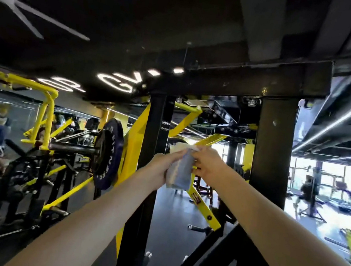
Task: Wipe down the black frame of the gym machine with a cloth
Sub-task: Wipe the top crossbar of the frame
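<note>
The gym machine's black frame point(273, 151) rises in front of me as two upright posts joined by a thick crossbeam overhead. Between the posts, at chest height, both hands hold a folded grey-blue cloth point(179, 174). My left hand point(162, 167) grips the cloth along its left side. My right hand point(207, 166) pinches its upper right corner. The cloth hangs in the air just right of the left post and touches no part of the frame.
Yellow lever arms point(202, 202) and a black weight plate point(107, 154) on a bar sit behind and left of the left post. A black diagonal brace point(204, 258) runs low between the posts. Other machines and people fill the bright room at right.
</note>
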The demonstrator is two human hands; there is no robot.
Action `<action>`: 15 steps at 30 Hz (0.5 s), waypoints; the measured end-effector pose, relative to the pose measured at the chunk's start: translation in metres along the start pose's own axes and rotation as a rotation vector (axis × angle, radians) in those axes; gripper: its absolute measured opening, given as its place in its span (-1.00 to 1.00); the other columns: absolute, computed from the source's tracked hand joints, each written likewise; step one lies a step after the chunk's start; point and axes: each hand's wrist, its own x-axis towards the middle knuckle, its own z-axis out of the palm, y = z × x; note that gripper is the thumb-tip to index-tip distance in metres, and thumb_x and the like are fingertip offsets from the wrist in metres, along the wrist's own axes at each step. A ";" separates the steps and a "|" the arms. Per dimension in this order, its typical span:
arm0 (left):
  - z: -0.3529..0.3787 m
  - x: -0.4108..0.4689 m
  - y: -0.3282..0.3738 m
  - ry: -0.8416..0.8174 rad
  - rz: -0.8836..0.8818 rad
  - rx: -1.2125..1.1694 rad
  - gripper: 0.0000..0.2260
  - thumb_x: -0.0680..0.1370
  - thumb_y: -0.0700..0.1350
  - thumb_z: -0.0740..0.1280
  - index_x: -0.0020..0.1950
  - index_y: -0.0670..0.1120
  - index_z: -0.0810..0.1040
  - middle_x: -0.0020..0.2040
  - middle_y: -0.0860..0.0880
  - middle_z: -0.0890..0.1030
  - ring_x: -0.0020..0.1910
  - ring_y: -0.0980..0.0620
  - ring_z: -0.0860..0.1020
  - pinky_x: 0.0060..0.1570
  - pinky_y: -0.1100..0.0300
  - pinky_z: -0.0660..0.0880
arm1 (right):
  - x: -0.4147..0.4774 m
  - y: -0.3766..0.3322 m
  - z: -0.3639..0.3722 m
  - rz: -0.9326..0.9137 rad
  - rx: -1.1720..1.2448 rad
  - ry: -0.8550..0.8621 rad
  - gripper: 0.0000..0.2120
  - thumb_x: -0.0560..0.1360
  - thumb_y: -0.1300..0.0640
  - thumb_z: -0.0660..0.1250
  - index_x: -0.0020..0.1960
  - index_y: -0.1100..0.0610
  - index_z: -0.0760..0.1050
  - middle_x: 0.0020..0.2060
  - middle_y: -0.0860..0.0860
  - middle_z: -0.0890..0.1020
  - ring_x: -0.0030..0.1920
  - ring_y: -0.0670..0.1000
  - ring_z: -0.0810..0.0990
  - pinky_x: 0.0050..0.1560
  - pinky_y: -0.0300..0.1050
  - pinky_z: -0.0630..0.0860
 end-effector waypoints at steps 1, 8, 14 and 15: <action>0.003 0.007 0.010 -0.009 0.008 -0.006 -0.75 0.46 -0.02 0.45 -0.05 -0.20 0.62 -0.12 -0.16 0.65 -0.22 -0.07 0.62 -0.16 0.11 0.55 | 0.007 -0.009 0.001 -0.032 0.003 0.012 -0.82 0.56 0.35 0.25 0.11 0.15 0.41 -0.10 0.15 0.54 -0.19 0.07 0.53 -0.29 -0.07 0.49; 0.009 0.061 0.051 -0.011 0.094 0.016 -0.59 0.53 0.05 0.37 0.24 -0.23 0.53 -0.04 -0.17 0.64 -0.23 -0.09 0.63 -0.32 0.14 0.57 | 0.057 -0.052 0.021 -0.226 -0.155 0.104 -0.82 0.54 0.31 0.30 0.09 0.11 0.42 -0.16 0.07 0.49 -0.11 0.04 0.48 -0.24 -0.11 0.44; -0.033 0.120 0.120 0.277 0.468 0.226 -0.76 0.50 -0.04 0.42 0.05 -0.17 0.58 -0.03 -0.12 0.64 -0.06 -0.11 0.61 -0.17 0.10 0.51 | 0.104 -0.075 0.048 -0.746 -0.774 0.291 -0.62 0.49 0.21 0.35 0.30 0.12 0.46 0.31 0.11 0.40 0.35 0.09 0.33 0.29 -0.16 0.29; -0.047 0.132 0.139 0.373 0.570 0.277 -0.73 0.50 -0.04 0.41 0.08 -0.19 0.56 0.01 -0.13 0.62 0.00 -0.13 0.59 -0.09 0.07 0.51 | 0.109 -0.077 0.051 -0.821 -0.940 0.337 -0.57 0.51 0.20 0.32 0.37 0.14 0.41 0.39 0.10 0.33 0.41 0.09 0.26 0.34 -0.16 0.21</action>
